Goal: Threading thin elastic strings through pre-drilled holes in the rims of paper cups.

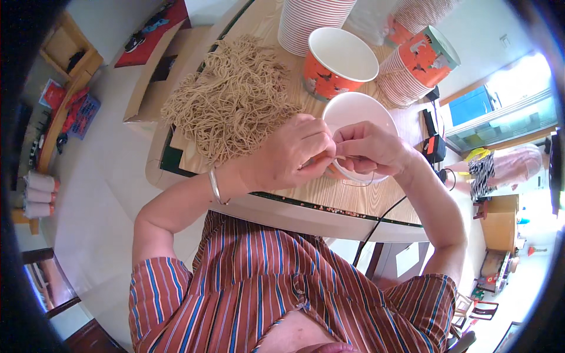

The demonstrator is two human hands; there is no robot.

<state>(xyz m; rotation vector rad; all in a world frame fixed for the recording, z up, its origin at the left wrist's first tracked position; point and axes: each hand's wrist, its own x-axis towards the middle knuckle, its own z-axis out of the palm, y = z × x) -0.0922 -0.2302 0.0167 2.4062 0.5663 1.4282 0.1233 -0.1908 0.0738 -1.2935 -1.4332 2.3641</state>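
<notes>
A paper bucket (359, 109) with a white inside lies tilted toward me at the table's front, its mouth facing up. My left hand (297, 153) is closed at its left edge, fingers curled round the rim, with a bit of orange wall showing below. Against it, my right hand (374, 150) pinches a thin tan cord (366, 183), whose loose end curves below the fingers. The fingertips of both hands meet over the bucket's edge, and they partly hide the cord. Left of them lies a large tangled heap of tan cords (232, 97).
Behind the hands stands an orange-patterned paper bucket (332, 79). Stacks of nested buckets, one upright (312, 23) and one leaning (406, 73), rise beyond. A black-and-orange device (434, 148) with a cable sits at the right edge. A cardboard box (147, 97) stands left of the table.
</notes>
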